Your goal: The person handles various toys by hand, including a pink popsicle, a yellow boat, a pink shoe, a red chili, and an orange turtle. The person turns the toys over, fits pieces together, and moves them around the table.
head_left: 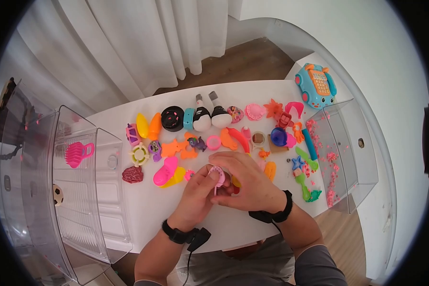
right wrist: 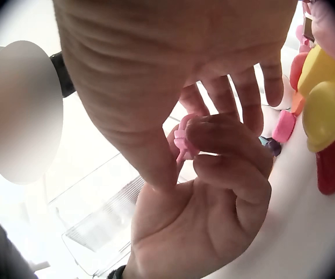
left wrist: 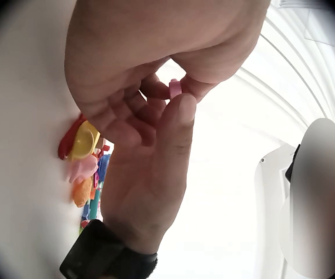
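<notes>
Both hands meet over the front of the table around a small pink toy (head_left: 218, 176) with a rounded, bumpy head and a thin stem. My left hand (head_left: 198, 188) pinches it between thumb and curled fingers; the toy's edge (left wrist: 175, 88) shows at those fingertips in the left wrist view. My right hand (head_left: 253, 185) arches over it from the other side. In the right wrist view, the right hand's fingers (right wrist: 250, 99) stretch out fairly straight, and its thumb lies right beside the stem. Part of the toy is hidden by the fingers.
Many toys spread across the white table (head_left: 159, 219), including a pink shoe (head_left: 166, 172), a blue bowl (head_left: 279, 137) and a black wheel (head_left: 172, 118). Clear bins flank it: one left with a pink comb-like piece (head_left: 78, 155), another right (head_left: 348, 162). A toy phone (head_left: 316, 86) stands back right.
</notes>
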The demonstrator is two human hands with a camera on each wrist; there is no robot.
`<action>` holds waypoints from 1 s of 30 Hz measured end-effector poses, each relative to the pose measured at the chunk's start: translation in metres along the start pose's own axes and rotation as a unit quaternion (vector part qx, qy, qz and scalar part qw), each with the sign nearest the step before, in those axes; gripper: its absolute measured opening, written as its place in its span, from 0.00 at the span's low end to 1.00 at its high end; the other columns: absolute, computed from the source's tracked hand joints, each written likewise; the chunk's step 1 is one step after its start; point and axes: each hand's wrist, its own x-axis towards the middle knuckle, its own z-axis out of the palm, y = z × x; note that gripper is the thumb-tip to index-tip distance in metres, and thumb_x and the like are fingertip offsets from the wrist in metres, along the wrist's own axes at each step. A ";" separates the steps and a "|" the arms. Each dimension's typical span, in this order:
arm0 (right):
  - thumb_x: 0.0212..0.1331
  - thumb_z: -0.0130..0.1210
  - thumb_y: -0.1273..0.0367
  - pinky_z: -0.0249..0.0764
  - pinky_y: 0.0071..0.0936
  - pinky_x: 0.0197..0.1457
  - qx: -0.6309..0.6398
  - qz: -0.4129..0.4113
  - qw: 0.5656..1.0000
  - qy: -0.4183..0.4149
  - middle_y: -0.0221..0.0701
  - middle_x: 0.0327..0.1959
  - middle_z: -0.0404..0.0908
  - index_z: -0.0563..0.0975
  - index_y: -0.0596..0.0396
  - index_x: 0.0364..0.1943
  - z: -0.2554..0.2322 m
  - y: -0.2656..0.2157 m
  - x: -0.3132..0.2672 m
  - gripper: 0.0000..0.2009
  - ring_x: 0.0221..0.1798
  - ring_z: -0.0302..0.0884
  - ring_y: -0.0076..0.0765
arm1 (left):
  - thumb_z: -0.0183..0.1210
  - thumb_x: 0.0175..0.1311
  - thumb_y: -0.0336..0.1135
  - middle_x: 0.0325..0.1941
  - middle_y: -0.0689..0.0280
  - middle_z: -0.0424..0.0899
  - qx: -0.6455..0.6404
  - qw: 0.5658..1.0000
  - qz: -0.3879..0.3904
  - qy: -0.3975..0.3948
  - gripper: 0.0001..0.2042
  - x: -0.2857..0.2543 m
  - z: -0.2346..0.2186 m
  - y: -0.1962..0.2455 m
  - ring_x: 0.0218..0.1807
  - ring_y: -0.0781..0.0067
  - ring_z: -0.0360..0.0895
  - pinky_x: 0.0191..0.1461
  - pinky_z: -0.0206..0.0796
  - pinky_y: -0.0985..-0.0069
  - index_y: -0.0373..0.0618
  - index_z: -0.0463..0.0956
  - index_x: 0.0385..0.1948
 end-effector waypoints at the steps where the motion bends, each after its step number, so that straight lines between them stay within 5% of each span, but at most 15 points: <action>1: 0.41 0.80 0.68 0.75 0.40 0.63 0.003 0.007 1.000 0.002 0.38 0.62 0.79 0.77 0.54 0.61 0.000 0.000 0.000 0.37 0.64 0.76 0.47 | 0.53 0.81 0.45 0.44 0.63 0.83 0.000 1.000 0.000 0.000 0.15 0.000 0.000 -0.001 0.50 0.68 0.82 0.58 0.76 0.68 0.42 0.74 0.52; 4: 0.40 0.80 0.68 0.74 0.41 0.64 -0.007 0.002 1.000 0.005 0.39 0.63 0.79 0.77 0.54 0.61 0.002 0.002 -0.001 0.37 0.65 0.75 0.48 | 0.48 0.83 0.46 0.45 0.61 0.83 0.062 0.997 0.013 0.034 0.16 0.000 0.002 -0.004 0.50 0.68 0.82 0.59 0.76 0.67 0.41 0.75 0.52; 9: 0.40 0.80 0.68 0.71 0.41 0.67 0.013 -0.006 1.000 -0.005 0.40 0.64 0.77 0.76 0.54 0.63 -0.004 0.001 -0.001 0.39 0.67 0.74 0.47 | 0.39 0.83 0.51 0.49 0.58 0.84 -0.094 0.995 -0.023 -0.028 0.24 -0.002 0.001 0.000 0.54 0.64 0.81 0.63 0.72 0.64 0.39 0.76 0.56; 16: 0.43 0.80 0.67 0.70 0.41 0.69 0.019 -0.010 1.000 -0.007 0.40 0.65 0.76 0.76 0.54 0.66 -0.009 -0.001 0.000 0.39 0.67 0.73 0.47 | 0.42 0.83 0.50 0.48 0.59 0.84 -0.080 0.996 -0.026 -0.031 0.22 -0.005 0.002 -0.001 0.54 0.63 0.80 0.63 0.72 0.64 0.40 0.75 0.56; 24: 0.42 0.80 0.66 0.70 0.43 0.68 -0.004 -0.004 1.000 0.013 0.40 0.65 0.77 0.76 0.53 0.62 -0.004 -0.001 0.001 0.37 0.67 0.74 0.49 | 0.55 0.79 0.44 0.40 0.66 0.80 0.016 0.998 0.030 0.054 0.12 -0.001 0.006 0.000 0.43 0.72 0.79 0.49 0.74 0.72 0.45 0.73 0.47; 30: 0.42 0.80 0.65 0.69 0.45 0.68 -0.030 -0.007 0.999 0.021 0.38 0.65 0.77 0.76 0.51 0.60 -0.002 0.000 0.000 0.36 0.66 0.75 0.49 | 0.50 0.81 0.45 0.41 0.65 0.81 0.055 0.994 0.046 0.078 0.14 0.000 0.006 -0.003 0.42 0.69 0.80 0.49 0.74 0.70 0.44 0.74 0.45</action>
